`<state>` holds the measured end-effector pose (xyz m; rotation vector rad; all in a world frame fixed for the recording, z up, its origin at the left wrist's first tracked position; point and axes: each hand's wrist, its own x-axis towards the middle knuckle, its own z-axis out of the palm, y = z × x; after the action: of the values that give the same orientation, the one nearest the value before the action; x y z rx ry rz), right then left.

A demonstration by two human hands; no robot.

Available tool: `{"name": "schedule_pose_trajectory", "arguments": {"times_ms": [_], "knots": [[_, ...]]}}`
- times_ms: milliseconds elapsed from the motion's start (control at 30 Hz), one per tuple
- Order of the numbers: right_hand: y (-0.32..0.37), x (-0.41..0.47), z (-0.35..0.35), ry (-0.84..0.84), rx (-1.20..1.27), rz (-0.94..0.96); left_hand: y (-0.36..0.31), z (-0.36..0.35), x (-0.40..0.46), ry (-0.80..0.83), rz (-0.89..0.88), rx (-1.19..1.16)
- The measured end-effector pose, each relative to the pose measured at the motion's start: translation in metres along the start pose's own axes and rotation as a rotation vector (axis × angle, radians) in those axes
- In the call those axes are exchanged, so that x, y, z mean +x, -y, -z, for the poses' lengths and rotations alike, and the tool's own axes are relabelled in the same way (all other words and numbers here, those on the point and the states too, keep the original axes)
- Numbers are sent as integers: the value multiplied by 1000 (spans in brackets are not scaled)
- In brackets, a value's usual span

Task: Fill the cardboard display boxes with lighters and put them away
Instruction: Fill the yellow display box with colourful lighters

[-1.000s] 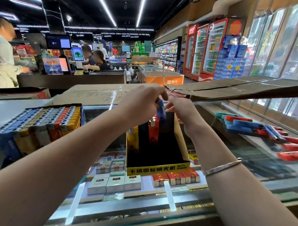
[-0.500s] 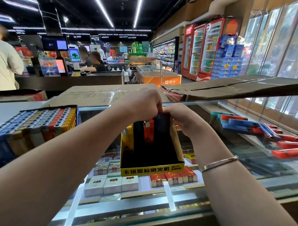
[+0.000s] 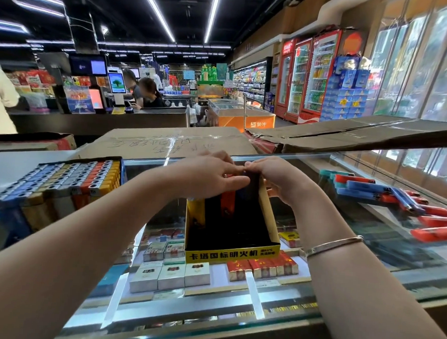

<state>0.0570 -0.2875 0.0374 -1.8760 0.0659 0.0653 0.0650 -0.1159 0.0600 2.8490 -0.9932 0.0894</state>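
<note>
A yellow-and-black cardboard display box [image 3: 231,251] stands on the glass counter [image 3: 382,255] in front of me. A few lighters stand along its back: a yellow one [image 3: 196,211], a red one [image 3: 227,202] and a blue one [image 3: 241,195]. My left hand [image 3: 209,176] lies flat over their tops, fingers straight, pressing down. My right hand [image 3: 275,179] curls over the box's back right corner, thumb outside the right wall. The front of the box holds nothing.
A full tray of lighters [image 3: 63,177] sits on the counter at the left. Loose red and blue lighters [image 3: 385,194] lie at the right. Flat cardboard cartons [image 3: 172,141] cover the counter behind. Cigarette packs show under the glass. People stand at a checkout far left.
Both hands have come down from above the box, lowering the blue lighter into the back row. My left hand's fingers have since straightened over the lighter tops.
</note>
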Motion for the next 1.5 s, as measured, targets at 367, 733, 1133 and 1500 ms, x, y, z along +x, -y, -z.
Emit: {"name": "schedule_pose_trajectory", "arguments": {"times_ms": [367,733,1133,1500], "knots": [[3,-2,-2,-231,-58,94,20,-54,-40,-256,39,-997],[-29,-18,62,-572,-711,40,4,-66,-28,-236,80,-1213],[-82,-54,147,-751,-1070,-383,-32,-75,4,-290,6,-1121],[-81,-34,145,-679,-1346,-382,-35,-82,10,-249,-15,-1286]]}}
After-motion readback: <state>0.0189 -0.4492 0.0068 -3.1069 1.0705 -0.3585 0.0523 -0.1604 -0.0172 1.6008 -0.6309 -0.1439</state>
